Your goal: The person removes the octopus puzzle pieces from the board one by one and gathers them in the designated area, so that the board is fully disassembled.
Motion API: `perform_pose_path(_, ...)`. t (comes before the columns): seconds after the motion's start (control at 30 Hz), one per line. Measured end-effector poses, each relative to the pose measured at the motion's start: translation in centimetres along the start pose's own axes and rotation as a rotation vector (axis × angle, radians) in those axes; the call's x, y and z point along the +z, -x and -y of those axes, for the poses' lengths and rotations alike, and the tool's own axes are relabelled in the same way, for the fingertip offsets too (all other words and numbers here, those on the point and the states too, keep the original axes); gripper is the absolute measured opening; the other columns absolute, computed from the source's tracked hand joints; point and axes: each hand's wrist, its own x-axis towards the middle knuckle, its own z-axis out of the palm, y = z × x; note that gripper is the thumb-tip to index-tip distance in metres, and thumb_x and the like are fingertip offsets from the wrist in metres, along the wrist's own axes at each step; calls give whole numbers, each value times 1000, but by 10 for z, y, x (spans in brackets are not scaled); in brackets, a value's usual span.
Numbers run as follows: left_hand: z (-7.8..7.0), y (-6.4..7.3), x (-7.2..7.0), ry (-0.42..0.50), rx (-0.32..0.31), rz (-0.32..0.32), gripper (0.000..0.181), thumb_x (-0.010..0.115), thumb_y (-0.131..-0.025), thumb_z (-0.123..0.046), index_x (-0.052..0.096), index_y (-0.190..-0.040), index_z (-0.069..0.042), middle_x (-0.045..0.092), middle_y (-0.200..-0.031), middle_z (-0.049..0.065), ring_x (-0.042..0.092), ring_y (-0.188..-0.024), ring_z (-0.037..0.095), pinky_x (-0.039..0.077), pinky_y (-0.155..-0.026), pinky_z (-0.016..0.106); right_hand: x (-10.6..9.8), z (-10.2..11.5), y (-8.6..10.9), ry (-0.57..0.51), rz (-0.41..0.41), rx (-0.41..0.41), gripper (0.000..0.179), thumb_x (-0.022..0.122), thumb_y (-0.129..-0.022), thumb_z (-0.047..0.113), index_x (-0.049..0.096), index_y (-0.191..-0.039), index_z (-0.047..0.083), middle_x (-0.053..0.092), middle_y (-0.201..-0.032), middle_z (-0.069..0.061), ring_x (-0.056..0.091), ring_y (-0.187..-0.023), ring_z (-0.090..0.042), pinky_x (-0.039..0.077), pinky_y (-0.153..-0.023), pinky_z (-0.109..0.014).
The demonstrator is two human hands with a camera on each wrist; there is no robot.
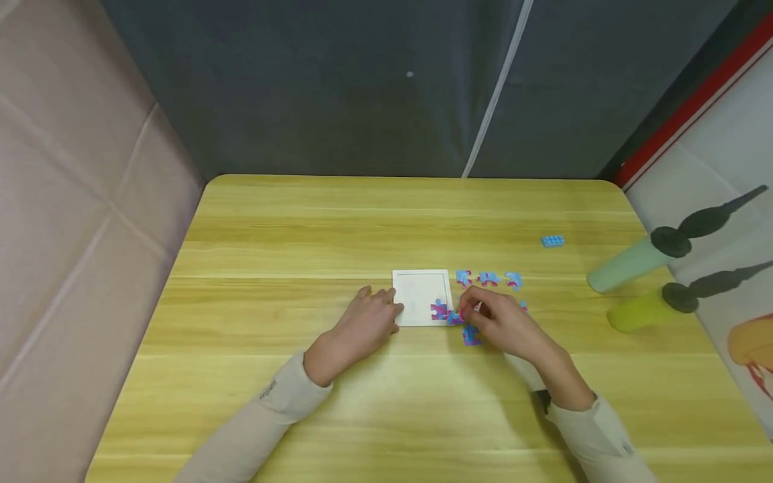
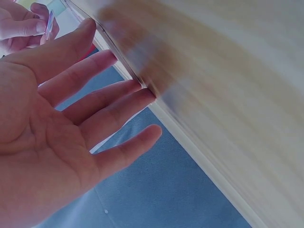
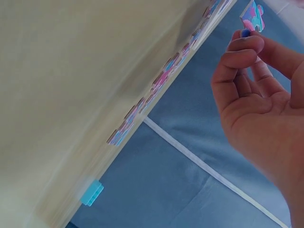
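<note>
A square white puzzle tray (image 1: 417, 288) lies on the wooden table. My left hand (image 1: 371, 312) rests at its left edge, fingers spread and fairly straight; in the left wrist view the fingertips (image 2: 149, 95) touch down by the tray's side. Between thumb and index finger, my right hand (image 1: 501, 318) pinches a jigsaw piece (image 3: 252, 16) in pink, blue and purple, raised off the table. Below that hand, one purple and blue puzzle piece (image 1: 439, 310) lies in the tray's lower right, and another loose piece (image 1: 471, 335) sits just outside the tray's corner.
Several more jigsaw pieces (image 1: 488, 278) lie right of the tray, some partly hidden by the right hand. Farther back is a blue toy brick (image 1: 552, 241). Two bottles, one pale green (image 1: 628, 265) and one yellow-green (image 1: 640, 310), stand near the right edge.
</note>
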Motion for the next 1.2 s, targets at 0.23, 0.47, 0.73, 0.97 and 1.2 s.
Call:
perform_pose_path(0.23, 1, 1, -1, 11, -11, 1, 18, 78, -93, -25, 76, -104, -11, 73, -118, 12, 70, -108, 28, 52, -105, 54, -2, -5, 2, -6, -11, 1, 13, 62, -99, 3, 65, -97, 15, 60, -79, 4, 49, -63, -6, 43, -56, -23)
perform_pose_path(0.47, 1, 1, 0, 4, -1, -18, 16, 79, -92, -24, 75, -101, -11, 71, -105, 8, 70, -101, 26, 53, -101, 53, -3, -7, 4, 17, -22, 5, 12, 63, -98, 2, 66, -98, 13, 63, -81, 4, 50, -64, -7, 45, -59, -23)
perform_pose_path(0.73, 0, 1, 0, 5, 0, -15, 17, 79, -92, -25, 75, -101, -11, 71, -104, 7, 70, -100, 26, 54, -100, 52, -6, -10, 8, 39, -43, -5, 14, 63, -97, 1, 67, -98, 15, 65, -83, 4, 54, -69, -9, 47, -63, -23)
perform_pose_path(0.97, 0, 0, -1, -1, 0, -16, 17, 79, -92, -24, 76, -102, -12, 72, -106, 8, 71, -101, 26, 54, -99, 52, -9, -12, 10, 41, -39, -3, 15, 63, -98, 0, 67, -98, 15, 67, -85, 3, 55, -72, -9, 48, -64, -23)
perform_pose_path(1.2, -1, 0, -1, -1, -5, -7, 17, 79, -92, -25, 76, -104, -12, 72, -108, 8, 71, -104, 26, 53, -101, 53, -11, -13, 13, 44, -26, 11, 14, 63, -98, 1, 66, -99, 14, 68, -85, 0, 53, -71, -9, 47, -63, -23)
